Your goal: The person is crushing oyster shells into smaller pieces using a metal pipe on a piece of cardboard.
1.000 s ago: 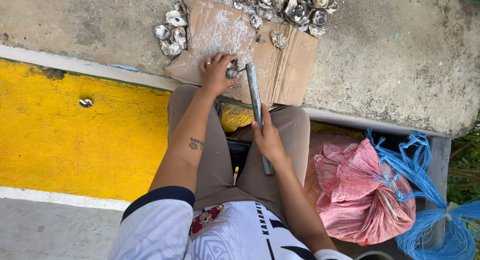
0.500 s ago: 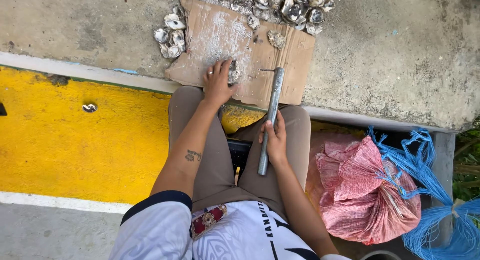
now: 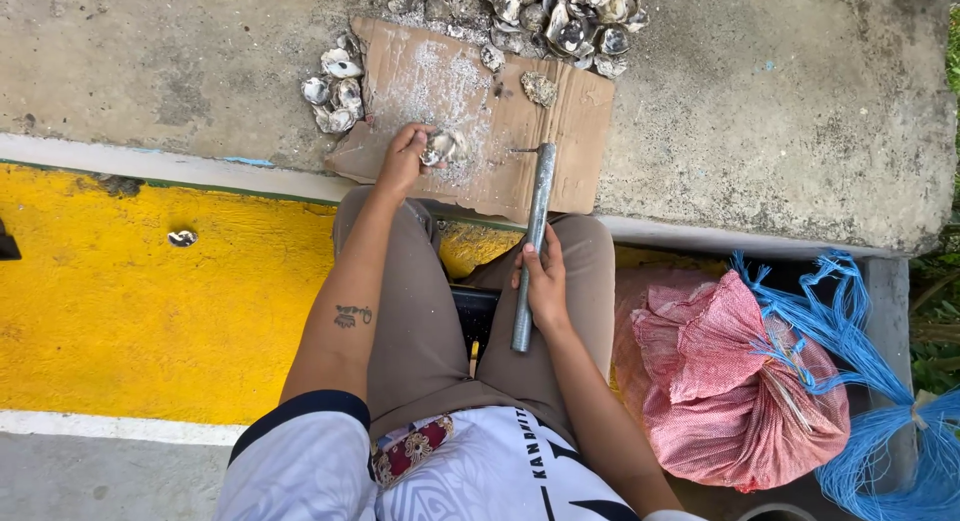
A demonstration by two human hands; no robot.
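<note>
A rough concrete ledge (image 3: 780,131) is running across the top of the view, with a yellow-painted floor (image 3: 120,311) lying below it, edged in white. The person is sitting at the ledge, knees against it, looking down on their own lap. To the right a pink mesh sack (image 3: 740,381) is slumping on the ground, with a tangle of blue cord (image 3: 880,421) spilling beside it. A flattened cardboard sheet (image 3: 560,141), dusted with pale grit, is lying on the ledge as a work mat. Beyond its far edge a heap of shells (image 3: 560,16) is piling up, and a smaller cluster (image 3: 335,91) is sitting off its left corner.

The right hand (image 3: 545,281) is wrapping its fingers fully around a metal bar (image 3: 530,241), gripping it low on the shaft so that the upper end is resting on the cardboard. The left hand (image 3: 405,161) is pinching a single oyster (image 3: 445,146) between thumb and fingertips, pressing it down onto the near part of the mat.

By the look of it, the step in hand is steadying the oyster for a blow. The next move would seem to call for lifting the bar, swinging it left over the oyster, and keeping the holding fingers clear of the strike.
</note>
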